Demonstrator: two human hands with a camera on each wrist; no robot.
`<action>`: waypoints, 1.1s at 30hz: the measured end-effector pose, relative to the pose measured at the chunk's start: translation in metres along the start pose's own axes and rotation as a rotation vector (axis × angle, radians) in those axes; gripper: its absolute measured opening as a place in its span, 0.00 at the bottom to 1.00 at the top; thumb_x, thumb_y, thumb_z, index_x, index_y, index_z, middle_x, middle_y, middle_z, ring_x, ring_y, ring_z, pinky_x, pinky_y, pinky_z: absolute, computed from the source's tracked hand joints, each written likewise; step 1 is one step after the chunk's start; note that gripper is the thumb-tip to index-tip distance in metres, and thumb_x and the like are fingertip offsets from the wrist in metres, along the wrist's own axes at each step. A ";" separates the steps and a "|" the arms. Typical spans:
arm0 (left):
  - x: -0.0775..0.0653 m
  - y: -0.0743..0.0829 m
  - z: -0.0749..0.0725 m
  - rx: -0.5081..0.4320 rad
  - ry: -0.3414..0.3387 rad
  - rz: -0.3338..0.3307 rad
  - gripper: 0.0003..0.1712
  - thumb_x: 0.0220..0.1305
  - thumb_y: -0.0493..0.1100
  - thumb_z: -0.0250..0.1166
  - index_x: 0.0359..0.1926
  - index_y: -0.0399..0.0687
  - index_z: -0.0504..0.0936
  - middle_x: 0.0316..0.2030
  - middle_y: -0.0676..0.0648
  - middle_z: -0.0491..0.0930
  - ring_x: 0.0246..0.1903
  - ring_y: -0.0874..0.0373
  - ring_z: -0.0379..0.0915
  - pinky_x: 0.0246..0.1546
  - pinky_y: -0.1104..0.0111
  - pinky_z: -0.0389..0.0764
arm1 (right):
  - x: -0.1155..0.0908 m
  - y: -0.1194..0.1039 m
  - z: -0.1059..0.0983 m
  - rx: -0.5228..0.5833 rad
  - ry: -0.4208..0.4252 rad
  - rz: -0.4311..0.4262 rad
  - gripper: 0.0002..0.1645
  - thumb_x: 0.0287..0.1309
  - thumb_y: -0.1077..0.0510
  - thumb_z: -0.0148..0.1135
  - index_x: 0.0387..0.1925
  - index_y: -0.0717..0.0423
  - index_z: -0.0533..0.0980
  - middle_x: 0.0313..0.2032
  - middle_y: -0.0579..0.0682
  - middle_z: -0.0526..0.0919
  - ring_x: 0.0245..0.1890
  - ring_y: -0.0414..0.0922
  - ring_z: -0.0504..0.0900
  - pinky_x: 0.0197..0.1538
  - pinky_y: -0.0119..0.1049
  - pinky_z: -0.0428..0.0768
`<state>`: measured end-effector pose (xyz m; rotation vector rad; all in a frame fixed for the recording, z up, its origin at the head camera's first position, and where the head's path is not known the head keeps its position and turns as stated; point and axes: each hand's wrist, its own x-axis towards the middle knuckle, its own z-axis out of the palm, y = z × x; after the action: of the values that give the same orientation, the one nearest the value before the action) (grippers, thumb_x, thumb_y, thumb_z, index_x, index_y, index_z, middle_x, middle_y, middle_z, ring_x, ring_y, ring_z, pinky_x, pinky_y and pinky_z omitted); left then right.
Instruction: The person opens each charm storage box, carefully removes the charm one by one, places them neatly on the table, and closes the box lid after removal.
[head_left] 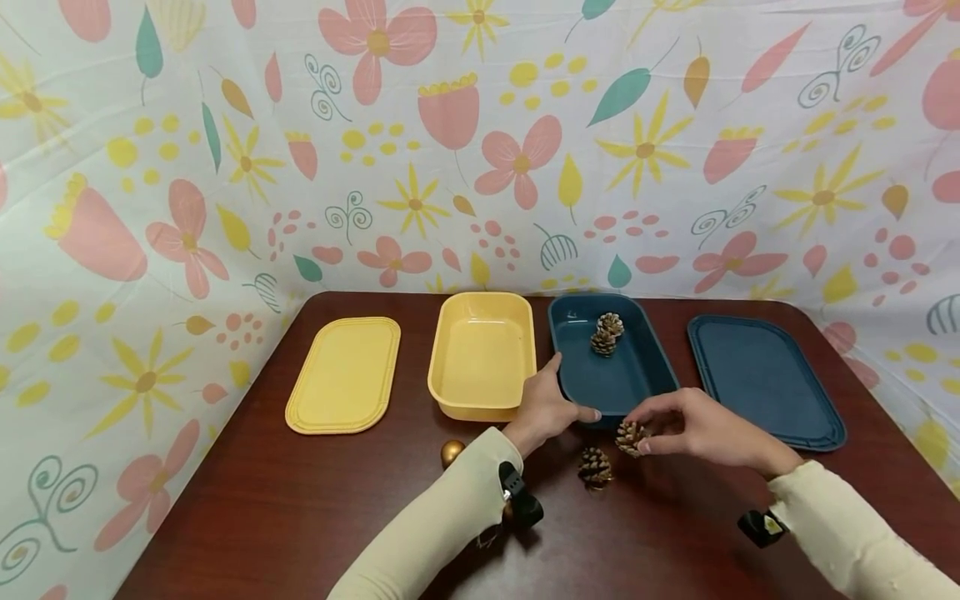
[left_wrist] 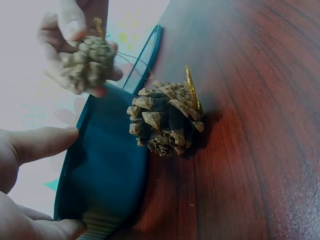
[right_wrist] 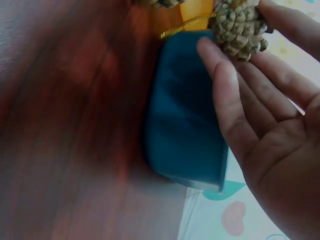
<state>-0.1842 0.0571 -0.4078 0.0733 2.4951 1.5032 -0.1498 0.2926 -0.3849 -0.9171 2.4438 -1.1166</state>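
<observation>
In the head view my right hand [head_left: 705, 429] pinches a pine cone [head_left: 630, 437] between thumb and fingers, just off the front right corner of a blue bin [head_left: 618, 383]. That held pine cone [left_wrist: 91, 62] has a gold cord, seen in the left wrist view. My left hand [head_left: 546, 407] spreads at the bin's front left, its straight fingers touching the rim. Two pine cones [head_left: 604, 340] lie inside the bin, toward its back. Another pine cone [head_left: 595, 468] with a gold loop rests on the table, between my hands.
Left of the blue bin stands a yellow bin [head_left: 480, 404]. A yellow lid [head_left: 345, 375] lies at the far left, a blue lid [head_left: 765, 379] at the right. A gold ball [head_left: 452, 452] sits beside my left sleeve. Patterned cloth [head_left: 480, 150] hangs behind the table.
</observation>
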 end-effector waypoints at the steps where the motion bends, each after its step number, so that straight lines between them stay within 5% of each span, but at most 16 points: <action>1: 0.000 0.000 0.000 0.001 0.000 0.000 0.63 0.45 0.41 0.82 0.79 0.50 0.55 0.76 0.48 0.62 0.73 0.51 0.62 0.69 0.56 0.75 | 0.000 0.001 0.001 -0.027 0.003 0.005 0.20 0.64 0.52 0.67 0.55 0.55 0.82 0.50 0.51 0.87 0.44 0.34 0.84 0.40 0.31 0.86; 9: -0.001 0.001 -0.002 0.000 -0.001 -0.005 0.63 0.47 0.41 0.82 0.79 0.52 0.55 0.76 0.49 0.62 0.74 0.52 0.62 0.68 0.56 0.75 | -0.004 0.008 0.011 -0.141 0.029 0.062 0.23 0.62 0.46 0.68 0.54 0.54 0.83 0.50 0.53 0.88 0.39 0.30 0.82 0.33 0.29 0.79; 14: 0.000 0.001 -0.001 0.004 -0.005 -0.010 0.62 0.47 0.41 0.82 0.79 0.52 0.55 0.76 0.49 0.62 0.74 0.52 0.61 0.69 0.56 0.75 | -0.007 0.014 0.017 -0.221 0.059 0.068 0.22 0.61 0.44 0.68 0.52 0.49 0.84 0.48 0.46 0.89 0.44 0.32 0.84 0.37 0.29 0.82; 33: 0.000 0.000 -0.001 0.018 -0.003 -0.003 0.62 0.47 0.42 0.82 0.79 0.51 0.55 0.76 0.49 0.62 0.74 0.52 0.61 0.70 0.57 0.73 | -0.003 0.017 0.025 -0.253 0.103 0.092 0.18 0.60 0.46 0.70 0.49 0.48 0.84 0.41 0.40 0.90 0.39 0.31 0.86 0.35 0.27 0.83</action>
<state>-0.1844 0.0561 -0.4076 0.0747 2.5060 1.4781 -0.1426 0.2888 -0.4140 -0.8235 2.7281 -0.8562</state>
